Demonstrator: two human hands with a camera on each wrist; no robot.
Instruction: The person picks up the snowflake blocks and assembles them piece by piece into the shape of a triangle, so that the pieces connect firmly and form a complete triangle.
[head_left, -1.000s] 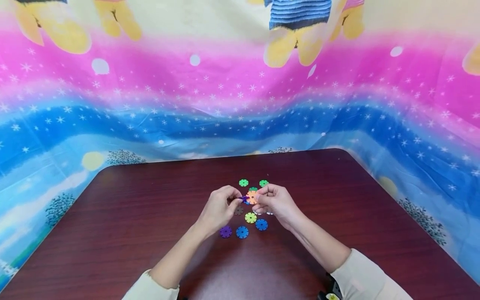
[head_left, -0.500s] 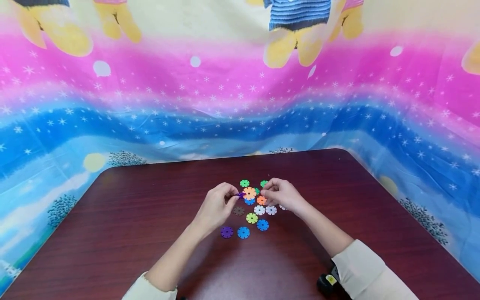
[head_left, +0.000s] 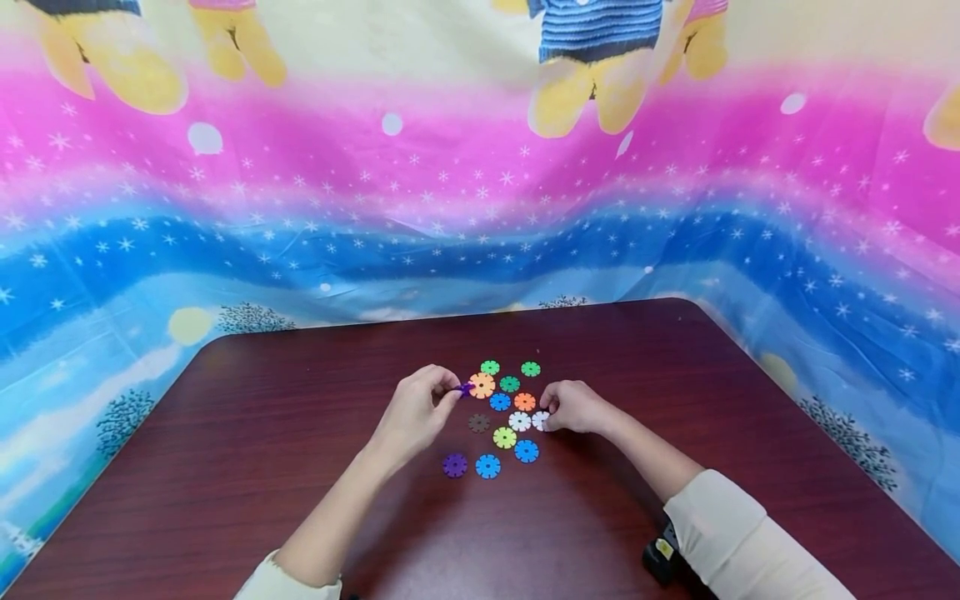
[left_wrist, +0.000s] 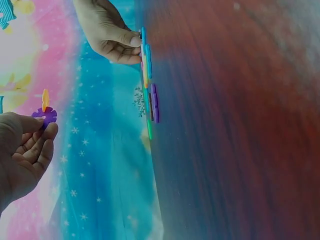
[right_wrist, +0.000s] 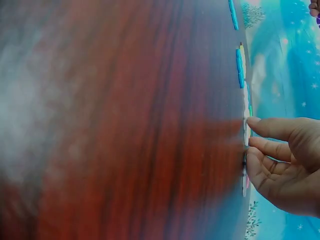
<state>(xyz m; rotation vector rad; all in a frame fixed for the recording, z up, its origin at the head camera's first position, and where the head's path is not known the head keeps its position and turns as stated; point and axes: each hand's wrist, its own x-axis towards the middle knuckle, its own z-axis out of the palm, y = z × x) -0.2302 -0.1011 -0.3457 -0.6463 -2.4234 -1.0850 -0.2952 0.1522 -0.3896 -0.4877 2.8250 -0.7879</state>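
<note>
My left hand [head_left: 412,412] pinches a purple interlocking disc [left_wrist: 46,116] between thumb and fingers, above the table. Slotted into its edge at an angle is a light orange interlocking disc [head_left: 482,385], seen nearly edge-on in the left wrist view [left_wrist: 45,100]. Down at the tabletop, my right hand [head_left: 576,408] has its thumb and fingertips around the edge of a white interlocking disc [head_left: 540,421], which lies flat and is partly covered by the fingers. Another white disc [head_left: 520,422] lies just left of it, with an orange disc [head_left: 525,402] behind.
Loose notched discs lie around the hands: green [head_left: 531,368], dark green [head_left: 510,384], blue [head_left: 527,451], yellow-green [head_left: 505,437], brown [head_left: 478,423] and purple [head_left: 454,465]. The dark wooden table [head_left: 225,467] ends at a printed cloth backdrop [head_left: 450,208]. A black device [head_left: 660,560] sits under the right cuff.
The right hand has let go of the light orange disc and moved right and down to a white disc. The left hand has shifted left, carrying the joined purple and orange discs.
</note>
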